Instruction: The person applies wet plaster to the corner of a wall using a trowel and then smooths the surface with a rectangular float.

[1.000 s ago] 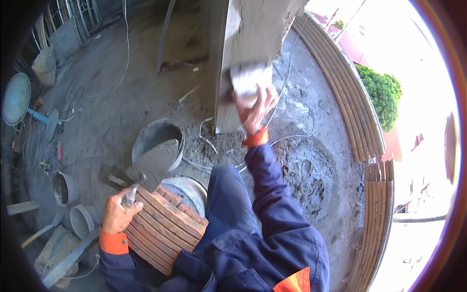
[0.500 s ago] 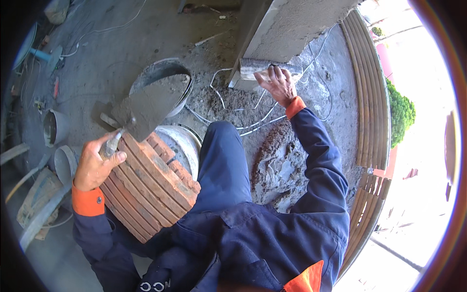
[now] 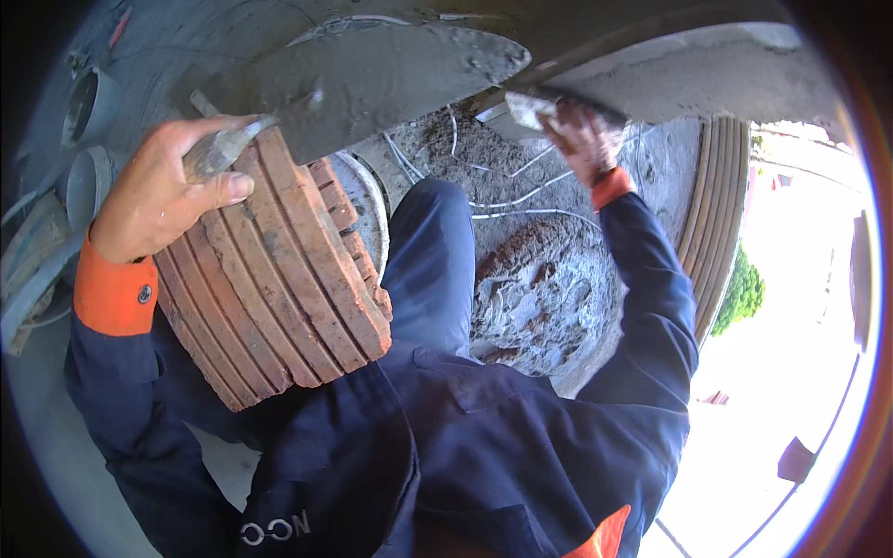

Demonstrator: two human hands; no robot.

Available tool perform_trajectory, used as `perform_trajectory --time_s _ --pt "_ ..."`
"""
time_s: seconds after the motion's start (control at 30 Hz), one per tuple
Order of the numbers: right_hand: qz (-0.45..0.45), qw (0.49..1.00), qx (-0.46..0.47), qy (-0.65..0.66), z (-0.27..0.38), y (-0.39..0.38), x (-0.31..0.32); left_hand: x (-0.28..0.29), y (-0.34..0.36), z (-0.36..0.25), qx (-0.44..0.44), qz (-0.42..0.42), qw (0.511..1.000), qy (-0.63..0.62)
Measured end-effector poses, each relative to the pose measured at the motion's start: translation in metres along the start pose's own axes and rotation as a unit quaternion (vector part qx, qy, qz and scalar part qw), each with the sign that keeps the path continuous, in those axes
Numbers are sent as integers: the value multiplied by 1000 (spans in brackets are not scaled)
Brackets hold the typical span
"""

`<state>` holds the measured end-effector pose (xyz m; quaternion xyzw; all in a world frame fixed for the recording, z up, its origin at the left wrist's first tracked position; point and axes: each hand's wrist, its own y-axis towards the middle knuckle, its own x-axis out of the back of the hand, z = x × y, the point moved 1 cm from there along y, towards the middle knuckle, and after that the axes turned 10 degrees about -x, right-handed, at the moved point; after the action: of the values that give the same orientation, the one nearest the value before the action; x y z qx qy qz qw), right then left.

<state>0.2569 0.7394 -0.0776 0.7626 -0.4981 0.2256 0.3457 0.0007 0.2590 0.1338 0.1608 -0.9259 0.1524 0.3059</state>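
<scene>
Okay, I've got the trowel [image 3: 391,79] far and to the left of centre, its broad grey blade wet-looking and smeared, stretching from the left toward the middle of the scene. My left hand [image 3: 172,186] has its fingers wrapped round the stubby handle, thumb lying along the near side. Over on the right, and far, I'm holding a flat float [image 3: 532,110] in my right hand [image 3: 584,139], fingers bent over its back; it's blurred there, pale side showing, close by the grey plastered column [image 3: 716,79]. Whether its face meets the plaster, I cannot tell from here.

Just below the left hand, a stack of bricks [image 3: 270,270] sits near and left, grooved and reddish, next to a blue-trousered knee [image 3: 433,246]. A pale round basin [image 3: 370,191] peeks out between bricks and knee. On the right of that knee I see a heap of wet mortar [image 3: 544,298] spread on the ground, with a white cable [image 3: 521,197] curving past its far side. Farther right runs a band of brown slats [image 3: 712,214], and a green bush [image 3: 742,293] shows beyond it. Out at the far left, two round pots [image 3: 82,113] lie with their mouths toward me.
</scene>
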Motion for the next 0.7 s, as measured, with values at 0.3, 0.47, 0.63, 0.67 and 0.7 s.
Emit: perform_trajectory --time_s 0.3,0.47,0.63,0.67,0.7 --pt "63 981 138 -124 27 -37 -37 -6 -2 1 -4 -31 999 38" --pt "113 990 72 -44 -16 40 51 -4 -12 7 -43 -59 993 96" --pt "70 990 105 -58 48 27 -27 -1 -5 -5 13 -22 999 29" --pt "60 985 127 -101 65 3 -58 -3 -2 -5 -1 -24 999 35" --pt "51 977 152 -141 80 -19 -82 -3 0 -1 -13 -23 999 48"
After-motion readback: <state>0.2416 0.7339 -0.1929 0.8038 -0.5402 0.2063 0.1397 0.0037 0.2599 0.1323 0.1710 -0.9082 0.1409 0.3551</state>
